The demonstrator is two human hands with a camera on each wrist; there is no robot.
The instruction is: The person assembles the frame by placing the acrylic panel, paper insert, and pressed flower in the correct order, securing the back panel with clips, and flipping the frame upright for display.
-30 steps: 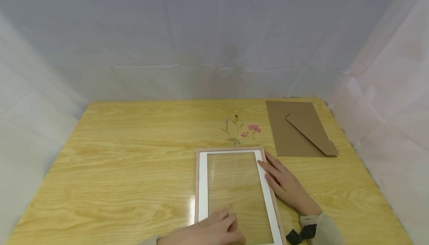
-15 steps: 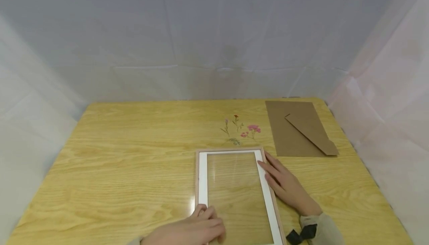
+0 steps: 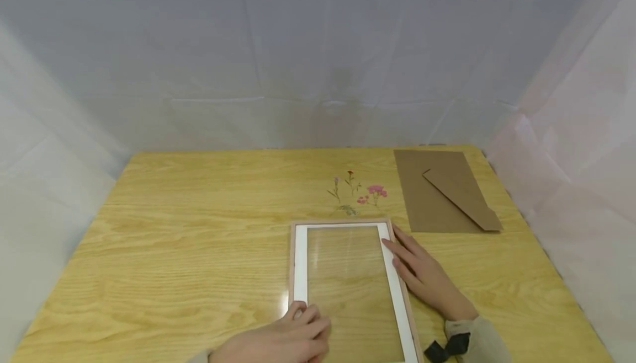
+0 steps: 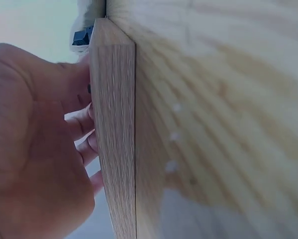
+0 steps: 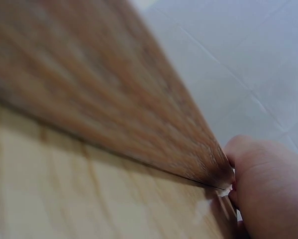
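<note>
A wooden picture frame (image 3: 409, 319) lies flat at the table's near edge, with a white inner border (image 3: 301, 263) around a transparent pane (image 3: 348, 275). My left hand (image 3: 270, 341) is at its lower left side with bent fingers over the border; in the left wrist view the thumb meets the top of the frame's side (image 4: 116, 124). Whether these fingers pinch anything is hidden. My right hand (image 3: 429, 277) rests along the upper right side, fingers extended onto the border. The right wrist view shows the frame's outer side (image 5: 114, 99) close up and that hand (image 5: 273, 184) near a corner.
Several pressed flowers (image 3: 376, 190) lie just beyond the frame's top edge. A brown backing board (image 3: 414, 197) with a stand leg (image 3: 459, 200) lies at the back right. White sheeting (image 3: 318, 65) surrounds the wooden table (image 3: 174, 252). A black strap (image 3: 449, 346) is on the right sleeve.
My left hand has shifted left from over the pane to the frame's left side within the first half second, then stayed nearly still. The right hand and frame have not moved.
</note>
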